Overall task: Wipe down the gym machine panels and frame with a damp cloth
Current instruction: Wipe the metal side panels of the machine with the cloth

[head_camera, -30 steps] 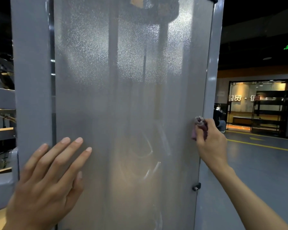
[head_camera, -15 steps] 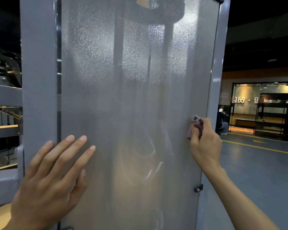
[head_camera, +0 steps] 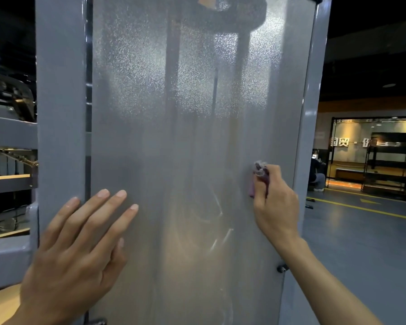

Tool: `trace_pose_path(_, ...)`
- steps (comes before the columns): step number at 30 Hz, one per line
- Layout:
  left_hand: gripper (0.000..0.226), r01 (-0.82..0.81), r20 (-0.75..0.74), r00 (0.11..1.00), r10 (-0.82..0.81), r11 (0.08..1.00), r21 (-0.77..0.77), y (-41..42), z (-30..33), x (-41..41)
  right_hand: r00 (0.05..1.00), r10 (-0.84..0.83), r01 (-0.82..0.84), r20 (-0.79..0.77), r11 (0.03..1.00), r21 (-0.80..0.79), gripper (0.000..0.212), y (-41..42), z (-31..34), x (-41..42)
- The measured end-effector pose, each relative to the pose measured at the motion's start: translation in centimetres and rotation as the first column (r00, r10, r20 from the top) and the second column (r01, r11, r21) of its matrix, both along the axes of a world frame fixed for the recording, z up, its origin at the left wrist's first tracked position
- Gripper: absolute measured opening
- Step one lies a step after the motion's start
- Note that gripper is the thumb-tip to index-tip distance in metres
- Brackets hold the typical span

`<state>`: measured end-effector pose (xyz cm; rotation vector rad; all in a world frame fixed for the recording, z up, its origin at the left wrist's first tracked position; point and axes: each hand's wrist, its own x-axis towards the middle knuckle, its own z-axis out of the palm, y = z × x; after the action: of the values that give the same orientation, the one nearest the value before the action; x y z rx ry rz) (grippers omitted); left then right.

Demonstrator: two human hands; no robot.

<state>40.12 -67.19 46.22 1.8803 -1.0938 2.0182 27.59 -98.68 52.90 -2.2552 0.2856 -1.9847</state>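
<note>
A tall frosted translucent panel fills the middle of the frame, with dim shapes of rods and a dark mass showing through it near the top. The left hand lies flat at lower left, fingers straight and spread, its palm over the seam between the panel and the grey frame upright and its fingertips on the panel. At centre right, the right hand is curled round a bunched purplish cloth and presses it against the panel just inside the grey right frame edge. A small dark fastener sits on that edge below the right wrist. At far right, a grey floor with yellow lines leads to a lit glass-fronted room.
</note>
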Motion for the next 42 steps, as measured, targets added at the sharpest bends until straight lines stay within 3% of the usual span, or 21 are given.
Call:
trace_pose_path(4, 0.048, 0.005, -0.006, 1.0, -0.005, 1.0, 0.004, 0.1, 0.0, 0.0, 0.997, -0.066, 0.063, -0.038, 0.996, -0.071, 0.011, -0.9, 0.0, -0.4)
trace_pose_path(8, 0.047, 0.009, -0.002, 1.0, -0.009, 1.0, -0.006, 0.0, 0.1, -0.1, 0.991, -0.132, 0.135, -0.034, 0.987, 0.087, 0.019, -3.8, -0.3, -1.4)
trace_pose_path(13, 0.047, 0.007, -0.001, 1.0, -0.007, 1.0, -0.002, 0.0, 0.1, -0.1, 1.0, 0.007, -0.007, -0.011, 1.0, -0.008, 0.012, 0.8, -0.1, 0.3)
trace_pose_path(16, 0.046, 0.009, -0.008, 1.0, -0.009, 1.0, -0.003, 0.1, -0.1, -0.1, 0.999, -0.021, 0.016, -0.042, 0.994, -0.104, 0.015, 1.0, -0.2, 0.3)
trace_pose_path(21, 0.046, 0.01, -0.013, 1.0, -0.01, 1.0, -0.005, 0.0, 0.0, -0.1, 0.996, -0.088, 0.089, -0.017, 0.994, 0.065, 0.013, -1.9, -0.3, -0.7)
trace_pose_path(28, 0.046, 0.003, -0.008, 1.0, -0.003, 1.0, -0.005, 0.1, 0.0, -0.1, 1.0, 0.029, -0.028, 0.002, 0.992, -0.12, 0.011, 3.0, 0.2, 1.2)
trace_pose_path(35, 0.046, 0.002, -0.012, 1.0, -0.003, 1.0, -0.012, 0.1, 0.0, -0.2, 0.997, -0.041, 0.038, 0.061, 0.998, 0.041, 0.007, 0.1, -0.1, 0.4)
trace_pose_path(39, 0.048, 0.004, -0.011, 1.0, -0.004, 1.0, -0.013, 0.1, 0.0, -0.2, 0.998, 0.062, -0.06, 0.032, 0.997, -0.047, 0.01, 3.7, 0.2, 1.6)
trace_pose_path(42, 0.048, 0.0, -0.013, 1.0, 0.0, 1.0, -0.005, 0.2, 0.1, -0.3, 0.999, 0.028, -0.025, 0.029, 0.995, -0.093, 0.011, 3.4, 0.1, 1.4)
